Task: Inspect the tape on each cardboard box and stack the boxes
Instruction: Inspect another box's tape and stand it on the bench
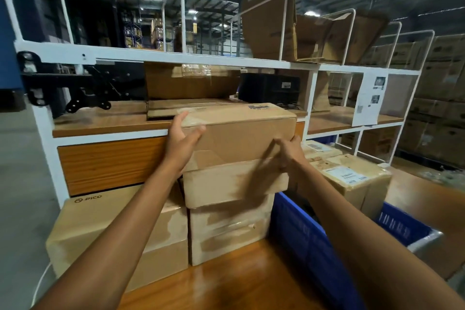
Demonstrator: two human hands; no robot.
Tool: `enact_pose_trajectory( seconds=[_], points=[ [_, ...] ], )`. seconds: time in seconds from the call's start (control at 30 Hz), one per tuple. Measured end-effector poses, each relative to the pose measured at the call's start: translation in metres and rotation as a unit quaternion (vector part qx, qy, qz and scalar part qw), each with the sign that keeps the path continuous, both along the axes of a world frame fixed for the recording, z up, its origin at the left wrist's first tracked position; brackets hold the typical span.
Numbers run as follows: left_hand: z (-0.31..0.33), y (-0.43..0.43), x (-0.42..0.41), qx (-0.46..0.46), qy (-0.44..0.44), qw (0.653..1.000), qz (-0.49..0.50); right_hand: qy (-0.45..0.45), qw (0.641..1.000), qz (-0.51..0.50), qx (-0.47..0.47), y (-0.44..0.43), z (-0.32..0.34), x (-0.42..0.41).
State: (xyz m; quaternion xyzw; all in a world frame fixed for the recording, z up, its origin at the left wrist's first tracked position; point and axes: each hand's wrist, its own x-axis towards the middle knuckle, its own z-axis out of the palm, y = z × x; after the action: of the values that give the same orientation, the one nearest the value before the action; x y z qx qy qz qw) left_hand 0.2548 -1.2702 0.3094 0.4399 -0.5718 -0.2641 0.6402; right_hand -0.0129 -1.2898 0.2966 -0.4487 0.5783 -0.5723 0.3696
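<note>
Two hands meet the top cardboard box [239,131] of a three-high stack [226,224] at the far edge of the worktop [226,282]. Your left hand [181,145] presses its left end, fingers [198,131] straight. Your right hand [289,155], blurred, touches its lower right corner, grip unclear.

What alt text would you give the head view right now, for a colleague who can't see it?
Both hands are on the top cardboard box of a stack: the left hand presses its left end, the right hand, blurred, touches its lower right corner. A PICO box stands left, a blue crate right.
</note>
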Motion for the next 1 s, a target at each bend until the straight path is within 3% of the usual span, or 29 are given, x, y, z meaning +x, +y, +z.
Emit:
enact_pose_trajectory(
  seconds=[0.13, 0.53, 0.83, 1.0],
  points=[
    [-0.011, -0.021, 0.0, -0.034, -0.063, 0.996, 0.05, 0.034, 0.999, 0.035, 0.012, -0.03, -0.017, -0.002],
    [-0.029, -0.048, -0.011, -0.091, -0.113, 0.983, 0.117, 0.097, 0.992, 0.073, -0.021, -0.076, -0.035, -0.015],
    [-0.023, -0.038, -0.016, -0.033, -0.131, 0.981, 0.141, 0.037, 0.991, 0.113, -0.058, -0.049, -0.038, -0.015],
    [-0.028, -0.005, -0.02, -0.169, -0.117, 0.964, 0.168, 0.003, 0.991, 0.092, -0.093, 0.016, -0.04, 0.009]
  ],
)
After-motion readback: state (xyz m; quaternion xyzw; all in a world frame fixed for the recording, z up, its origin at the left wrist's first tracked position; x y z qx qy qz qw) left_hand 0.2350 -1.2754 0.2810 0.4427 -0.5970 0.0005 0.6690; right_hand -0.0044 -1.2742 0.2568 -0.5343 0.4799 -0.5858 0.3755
